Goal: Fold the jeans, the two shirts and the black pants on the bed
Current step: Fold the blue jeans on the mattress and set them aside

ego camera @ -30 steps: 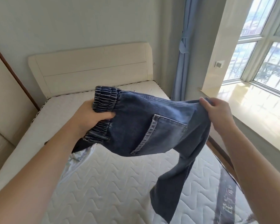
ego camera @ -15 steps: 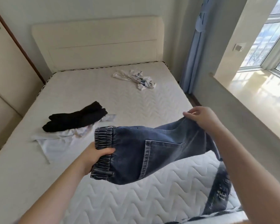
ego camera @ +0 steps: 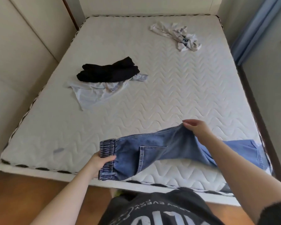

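Note:
The blue jeans (ego camera: 161, 151) hang low over the near edge of the bed (ego camera: 169, 88), stretched sideways between my hands. My left hand (ego camera: 102, 161) grips the striped elastic waistband. My right hand (ego camera: 196, 129) pinches the denim at the seat, and the legs trail off to the right over the mattress corner. The black pants (ego camera: 109, 71) lie crumpled at the left middle of the mattress, on top of a pale blue shirt (ego camera: 96, 92). A white printed shirt (ego camera: 177, 35) lies bunched near the far right.
A padded wall panel (ego camera: 19, 46) runs along the bed's left side. A blue curtain (ego camera: 256, 28) hangs at the right. Wooden floor (ego camera: 31, 192) shows below the bed's foot. My dark printed T-shirt (ego camera: 161, 211) fills the bottom of the view.
My view has tilted down from the headboard to the mattress. Both hands have lowered the jeans from chest height toward the near edge of the bed, still holding them.

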Available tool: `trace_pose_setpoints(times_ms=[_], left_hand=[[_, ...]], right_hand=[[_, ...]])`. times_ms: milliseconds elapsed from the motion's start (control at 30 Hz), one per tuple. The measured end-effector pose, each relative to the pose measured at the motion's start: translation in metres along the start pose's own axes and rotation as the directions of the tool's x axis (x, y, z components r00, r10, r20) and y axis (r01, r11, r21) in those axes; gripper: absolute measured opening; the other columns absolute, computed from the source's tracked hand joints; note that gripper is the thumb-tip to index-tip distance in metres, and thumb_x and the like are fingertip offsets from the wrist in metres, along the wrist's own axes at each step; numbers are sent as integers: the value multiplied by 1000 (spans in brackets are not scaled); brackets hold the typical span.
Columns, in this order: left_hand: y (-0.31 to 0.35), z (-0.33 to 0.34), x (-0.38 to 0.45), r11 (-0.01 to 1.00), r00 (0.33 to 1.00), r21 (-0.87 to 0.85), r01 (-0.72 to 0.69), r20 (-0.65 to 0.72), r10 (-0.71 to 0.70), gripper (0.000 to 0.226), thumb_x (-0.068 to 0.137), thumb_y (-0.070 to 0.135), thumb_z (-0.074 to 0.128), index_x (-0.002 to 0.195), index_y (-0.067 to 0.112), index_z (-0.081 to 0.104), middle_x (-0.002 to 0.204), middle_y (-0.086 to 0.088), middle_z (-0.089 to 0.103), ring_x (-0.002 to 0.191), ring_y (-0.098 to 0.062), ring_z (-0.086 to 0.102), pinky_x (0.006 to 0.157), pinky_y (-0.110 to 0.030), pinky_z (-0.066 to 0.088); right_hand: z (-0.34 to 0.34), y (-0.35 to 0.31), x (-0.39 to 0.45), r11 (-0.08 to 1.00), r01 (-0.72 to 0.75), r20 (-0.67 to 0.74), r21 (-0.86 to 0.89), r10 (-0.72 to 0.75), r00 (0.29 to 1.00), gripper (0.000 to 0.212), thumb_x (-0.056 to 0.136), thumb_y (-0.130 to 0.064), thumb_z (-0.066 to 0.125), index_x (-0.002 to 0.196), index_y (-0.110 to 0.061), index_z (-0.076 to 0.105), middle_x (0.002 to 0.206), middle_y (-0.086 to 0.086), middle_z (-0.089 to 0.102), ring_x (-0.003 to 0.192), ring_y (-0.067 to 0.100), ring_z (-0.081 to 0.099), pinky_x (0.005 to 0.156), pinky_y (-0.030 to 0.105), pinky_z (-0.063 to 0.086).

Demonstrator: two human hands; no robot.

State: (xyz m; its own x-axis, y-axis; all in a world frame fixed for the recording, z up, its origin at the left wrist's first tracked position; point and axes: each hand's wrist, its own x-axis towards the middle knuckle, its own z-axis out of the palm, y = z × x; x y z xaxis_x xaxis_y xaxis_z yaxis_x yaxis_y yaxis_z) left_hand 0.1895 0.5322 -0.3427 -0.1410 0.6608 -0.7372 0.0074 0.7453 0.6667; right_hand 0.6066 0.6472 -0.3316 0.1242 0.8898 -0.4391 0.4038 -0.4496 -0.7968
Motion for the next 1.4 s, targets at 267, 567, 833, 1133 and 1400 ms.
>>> trace_pose_setpoints(times_ms=[267, 567, 833, 1133, 1400], left_hand=[[-36, -100, 34, 992, 994, -82, 97, -35, -101, 36, 79, 9, 79, 112, 5, 66, 99, -22, 73, 93, -42, 70, 82, -54, 57], [-46, -278, 107, 997, 992, -4, 80, -99, -80, 38, 78, 25, 83, 111, 18, 66, 101, -8, 75, 91, -29, 72, 86, -49, 57], [-7, -397, 164, 960, 962, 281, -11, -257, 86, 41, 79, 30, 81, 113, 15, 63, 103, -5, 72, 95, -27, 67, 85, -42, 54], [24, -389, 201, 786, 937, 597, -159, -161, 311, 59, 86, 13, 71, 140, 8, 47, 136, -12, 56, 125, -31, 52, 94, -28, 38], [14, -285, 202, 668, 958, 690, -277, 148, 245, 52, 94, 16, 60, 144, 11, 45, 145, -10, 47, 135, -24, 43, 111, -30, 31]], right_hand=[[113, -49, -4, 945, 92, 30, -314, -87, 996, 5, 88, -27, 71, 90, -24, 72, 76, -5, 67, 75, 14, 58, 63, 9, 36], [307, -103, 26, 964, -2, 80, -265, 24, 996, 16, 92, -25, 65, 106, -30, 71, 96, -3, 71, 93, 15, 62, 81, 26, 41], [447, -164, 65, 986, -74, 129, -152, 94, 987, 40, 95, 0, 48, 127, -19, 63, 121, 7, 67, 99, 17, 60, 78, 19, 46], [469, -166, 78, 957, -44, 259, -287, 122, 958, 50, 96, 3, 47, 142, -14, 47, 142, 12, 52, 118, 23, 55, 86, 21, 46], [423, -108, 54, 928, -176, 228, -329, 259, 939, 46, 99, -18, 51, 144, -21, 44, 141, 5, 54, 123, 21, 55, 87, 22, 40]])
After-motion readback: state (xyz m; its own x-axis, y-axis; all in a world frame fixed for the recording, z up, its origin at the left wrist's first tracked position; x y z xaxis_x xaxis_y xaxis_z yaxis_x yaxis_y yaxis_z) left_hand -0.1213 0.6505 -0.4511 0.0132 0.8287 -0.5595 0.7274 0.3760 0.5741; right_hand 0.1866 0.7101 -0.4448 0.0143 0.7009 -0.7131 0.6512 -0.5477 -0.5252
